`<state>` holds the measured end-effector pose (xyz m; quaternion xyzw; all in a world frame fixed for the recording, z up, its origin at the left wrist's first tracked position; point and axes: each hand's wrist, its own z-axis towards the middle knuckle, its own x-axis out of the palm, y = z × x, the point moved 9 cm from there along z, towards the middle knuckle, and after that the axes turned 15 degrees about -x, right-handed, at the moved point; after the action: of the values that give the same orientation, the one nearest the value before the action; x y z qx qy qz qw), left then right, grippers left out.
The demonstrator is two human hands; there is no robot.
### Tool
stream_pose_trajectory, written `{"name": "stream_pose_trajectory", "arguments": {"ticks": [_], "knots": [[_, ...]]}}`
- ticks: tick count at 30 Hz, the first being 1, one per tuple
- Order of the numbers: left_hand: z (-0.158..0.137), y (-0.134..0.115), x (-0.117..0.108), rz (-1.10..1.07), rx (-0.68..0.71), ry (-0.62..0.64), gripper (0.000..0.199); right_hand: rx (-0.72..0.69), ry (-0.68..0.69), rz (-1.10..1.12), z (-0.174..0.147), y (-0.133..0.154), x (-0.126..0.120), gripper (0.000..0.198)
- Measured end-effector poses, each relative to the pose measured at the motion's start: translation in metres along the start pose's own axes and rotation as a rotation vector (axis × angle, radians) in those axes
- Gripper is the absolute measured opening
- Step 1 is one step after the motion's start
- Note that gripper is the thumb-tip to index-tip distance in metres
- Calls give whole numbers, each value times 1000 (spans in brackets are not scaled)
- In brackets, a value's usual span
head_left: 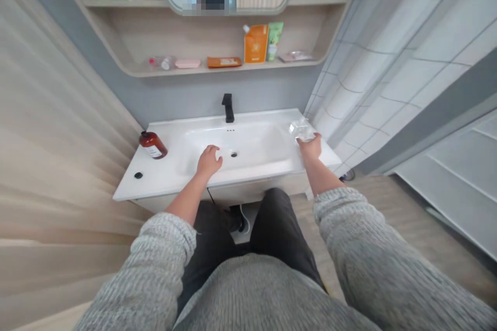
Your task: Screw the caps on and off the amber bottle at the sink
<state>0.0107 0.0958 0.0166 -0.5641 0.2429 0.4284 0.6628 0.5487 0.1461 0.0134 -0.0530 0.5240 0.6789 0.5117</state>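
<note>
A white sink [166, 178] with a black faucet [228, 107] stands before me. My left hand [208, 160] hangs over the basin near the drain [233, 154], fingers loosely curled, holding nothing that I can see. My right hand [310, 147] reaches to the sink's right rim and grips a clear crumpled plastic item [302, 129] resting there. Grey knit sleeves cover both forearms.
A brown pump bottle [152, 145] lies at the left back of the counter, a small black cap [138, 175] in front of it. A shelf [225, 68] above holds an orange pouch [256, 44], a green tube and flat packets. Tiled wall at right, wood panel at left.
</note>
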Motion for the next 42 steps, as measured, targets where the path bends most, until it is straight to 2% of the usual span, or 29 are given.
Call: {"name": "stream_pose_trajectory", "arguments": {"ticks": [4, 6, 8, 10, 14, 16, 18, 21, 25, 28, 30, 32, 34, 35, 38, 40, 42], "knots": [[0, 0, 0, 13, -10, -5, 37, -85, -105, -43, -5, 18, -21, 80], [-1, 0, -1, 17, -7, -8, 36, -156, -183, -45, -15, 35, -34, 68], [-2, -2, 0, 24, 2, -4, 37, -226, -166, -20, -29, 58, -32, 52], [-2, -4, 1, 33, 12, 4, 37, -325, 11, 34, -48, 93, -6, 40], [-3, -4, 0, 44, 2, 2, 36, -645, 644, 199, -120, 198, 91, 32], [-3, -3, -2, 41, -4, -5, 36, -660, 818, 233, -156, 235, 129, 26], [-3, -2, -4, 31, -17, -9, 37, -634, 899, 186, -181, 254, 156, 24], [-3, -2, -5, 12, -52, -9, 41, -670, 926, 57, -201, 262, 178, 19], [-8, -12, -15, -31, -28, -29, 43, -675, 945, 5, -200, 255, 185, 15], [-12, -13, -49, -78, 24, -100, 45, -658, 939, -24, -192, 251, 185, 17], [-10, 3, -93, -109, -14, -248, 48, -657, 936, -32, -190, 251, 185, 18], [-9, 37, -150, -156, -161, -528, 57, -657, 931, -31, -190, 251, 185, 19], [-4, 69, -192, -153, -260, -697, 78, -661, 923, -35, -189, 252, 185, 19], [1, 86, -205, -138, -321, -731, 91, -663, 920, -40, -189, 251, 185, 20], [17, 139, -222, -132, -527, -712, 116, -671, 910, -47, -188, 252, 185, 21], [26, 168, -215, -180, -611, -604, 113, -676, 896, -39, -188, 252, 184, 20], [29, 187, -203, -238, -651, -486, 103, -683, 886, -36, -187, 253, 183, 19]]}}
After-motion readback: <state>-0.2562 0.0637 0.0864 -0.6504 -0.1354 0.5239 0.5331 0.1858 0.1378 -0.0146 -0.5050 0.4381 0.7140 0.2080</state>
